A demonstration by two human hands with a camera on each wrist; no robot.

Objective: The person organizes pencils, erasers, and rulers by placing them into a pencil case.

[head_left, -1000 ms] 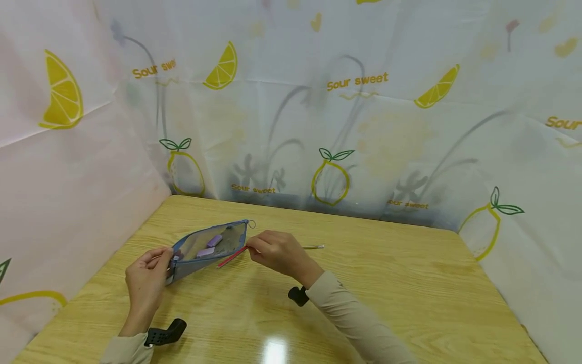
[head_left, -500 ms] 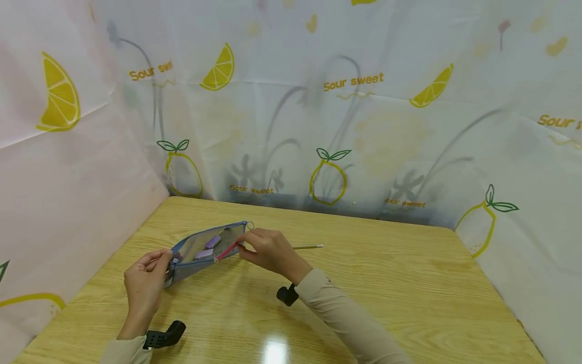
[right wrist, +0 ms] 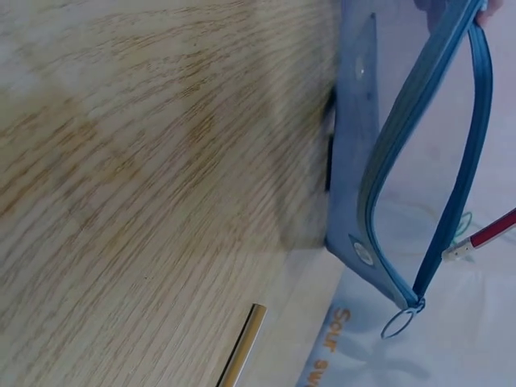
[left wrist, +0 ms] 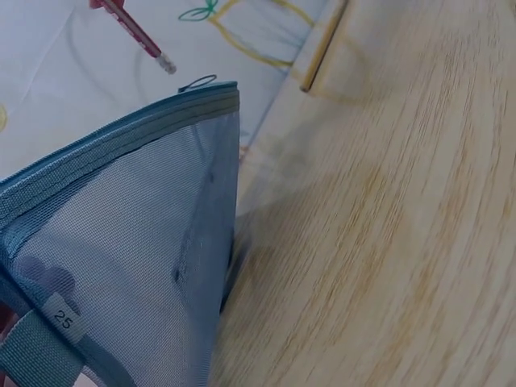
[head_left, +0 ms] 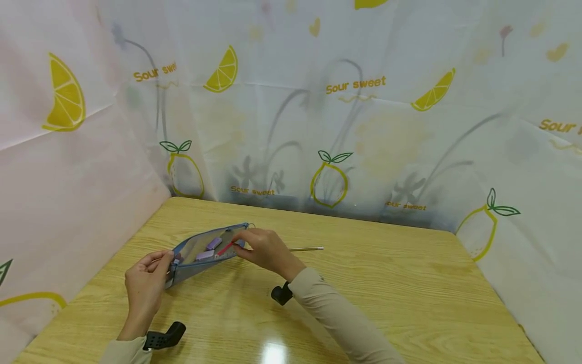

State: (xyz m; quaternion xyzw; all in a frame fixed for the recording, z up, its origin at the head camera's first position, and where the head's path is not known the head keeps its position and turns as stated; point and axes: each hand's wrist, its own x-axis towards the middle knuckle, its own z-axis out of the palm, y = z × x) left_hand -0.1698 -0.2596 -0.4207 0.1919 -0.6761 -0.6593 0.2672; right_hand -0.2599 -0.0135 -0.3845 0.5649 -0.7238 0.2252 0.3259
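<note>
My left hand [head_left: 147, 283] grips the left end of a blue mesh zip pouch [head_left: 193, 271], its mouth open and facing up. Over that mouth, my right hand [head_left: 269, 251] pinches a red pencil [head_left: 225, 248] that slants down to the left. The pencil's pale eraser end shows in both wrist views, near the mesh pouch [left wrist: 137, 218] and beside the zip. Two small purple blocks [head_left: 205, 255] lie inside the pouch. In the right wrist view a metal ring [right wrist: 397, 323] hangs at the zip's end.
A gold-coloured pencil [head_left: 309, 248] lies on the wooden table [head_left: 386, 288], partly behind my right hand. A lemon-print sheet [head_left: 282, 126] walls in the table's back and sides. Black cameras [head_left: 165, 336] sit at both wrists.
My right hand has moved left with the red pencil, from beside the pouch's right end to over its open mouth. The left hand and the pouch have hardly moved.
</note>
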